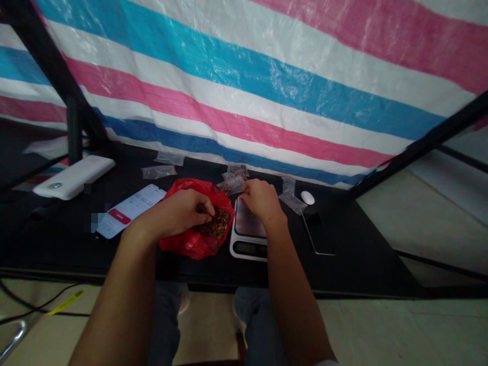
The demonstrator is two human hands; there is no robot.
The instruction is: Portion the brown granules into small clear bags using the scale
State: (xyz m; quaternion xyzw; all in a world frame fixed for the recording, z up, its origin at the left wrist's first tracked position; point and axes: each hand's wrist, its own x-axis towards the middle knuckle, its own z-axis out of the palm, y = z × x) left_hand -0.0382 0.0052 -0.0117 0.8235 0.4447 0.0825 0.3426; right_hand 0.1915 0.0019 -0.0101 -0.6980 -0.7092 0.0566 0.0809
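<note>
My left hand reaches over a red plastic bag whose mouth is open. Small brown and golden pieces, too small to name, fill the bag. Thumb and fingers curl together just above them; whatever they pinch is hidden. My right hand is over the far part of a white digital scale, fingers bent and closed, tips pointing down at its left edge. What lies between those fingers does not show. Beside their tips is a small clear bag with brown contents.
A white phone-like screen and a white power bank lie on the left. To the right are clear bags, a white oval object and a dark phone. A striped sheet hangs behind the black table.
</note>
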